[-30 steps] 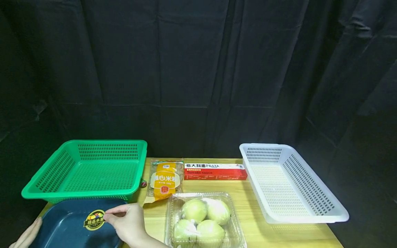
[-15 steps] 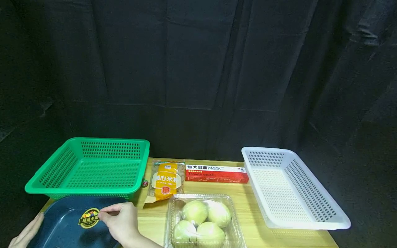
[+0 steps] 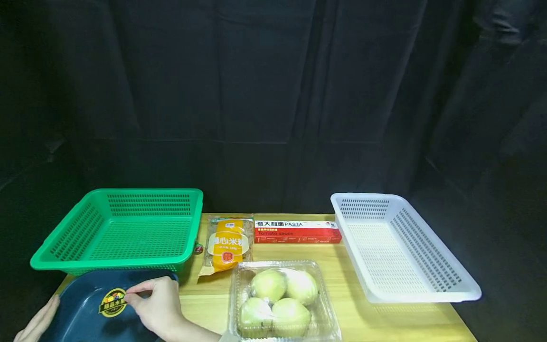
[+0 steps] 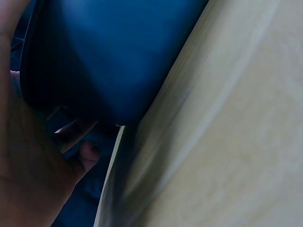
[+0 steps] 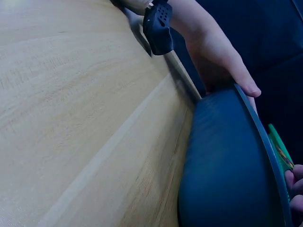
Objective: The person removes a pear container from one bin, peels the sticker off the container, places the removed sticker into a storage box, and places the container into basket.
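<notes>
A dark blue plastic basin (image 3: pixel 81 304) stands at the table's front left. My right hand (image 3: pixel 159 304) pinches a round black-and-gold sticker (image 3: pixel 112 303) with fruit pictures between thumb and forefinger, over the basin's inside. I cannot tell whether the sticker touches the basin. At the basin's left side my left hand (image 3: pixel 40 320) holds the rim. The right wrist view shows the thumb of that left hand (image 5: pixel 218 52) hooked over the basin's edge (image 5: pixel 227 156). In the left wrist view, the other fingers of the left hand (image 4: pixel 33 165) lie against the basin's outer side, partly hidden.
Behind the basin is a green basket (image 3: pixel 141 237). A bag of rice noodles (image 3: pixel 226 244), a small dark red item (image 3: pixel 198 248) and a red pasta box (image 3: pixel 297 233) lie midway. Nearer sits a clear box (image 3: pixel 326 313) of pale green fruit (image 3: pixel 269 285). A white basket (image 3: pixel 380 256) stands right.
My right hand has moved a little to the left over the basin, carrying the sticker with it. The left hand stays at the rim. The head view has shifted slightly.
</notes>
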`<state>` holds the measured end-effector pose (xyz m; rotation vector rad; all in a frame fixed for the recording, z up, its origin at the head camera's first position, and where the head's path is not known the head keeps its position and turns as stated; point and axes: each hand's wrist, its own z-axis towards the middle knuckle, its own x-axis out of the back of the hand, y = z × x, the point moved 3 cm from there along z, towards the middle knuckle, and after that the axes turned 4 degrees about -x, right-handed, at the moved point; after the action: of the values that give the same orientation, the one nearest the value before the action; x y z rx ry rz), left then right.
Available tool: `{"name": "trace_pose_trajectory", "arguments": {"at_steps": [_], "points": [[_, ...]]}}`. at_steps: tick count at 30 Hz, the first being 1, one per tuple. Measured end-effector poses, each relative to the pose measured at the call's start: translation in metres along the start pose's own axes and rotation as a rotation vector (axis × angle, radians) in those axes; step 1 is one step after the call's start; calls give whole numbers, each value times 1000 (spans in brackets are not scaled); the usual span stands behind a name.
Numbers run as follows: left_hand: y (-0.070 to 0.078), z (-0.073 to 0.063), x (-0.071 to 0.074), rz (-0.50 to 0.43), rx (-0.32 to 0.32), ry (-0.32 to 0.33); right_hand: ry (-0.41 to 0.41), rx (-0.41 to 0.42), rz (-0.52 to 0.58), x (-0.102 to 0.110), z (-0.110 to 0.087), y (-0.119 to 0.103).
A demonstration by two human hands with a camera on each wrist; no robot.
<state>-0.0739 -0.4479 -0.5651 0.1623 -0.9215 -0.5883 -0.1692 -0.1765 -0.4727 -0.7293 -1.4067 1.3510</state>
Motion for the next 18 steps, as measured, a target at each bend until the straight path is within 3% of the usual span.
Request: {"name": "trace_pose_trajectory", "arguments": {"at_steps": [9,13,18], "points": [[-4,0,1,118,-77,27,18,66,-208,-5,1,-2],[0,2,2,130,-49,8,12,81,-238,-5,2,-3],[6,5,2,127,-54,30,-15,25,-240,-5,3,-2]]}}
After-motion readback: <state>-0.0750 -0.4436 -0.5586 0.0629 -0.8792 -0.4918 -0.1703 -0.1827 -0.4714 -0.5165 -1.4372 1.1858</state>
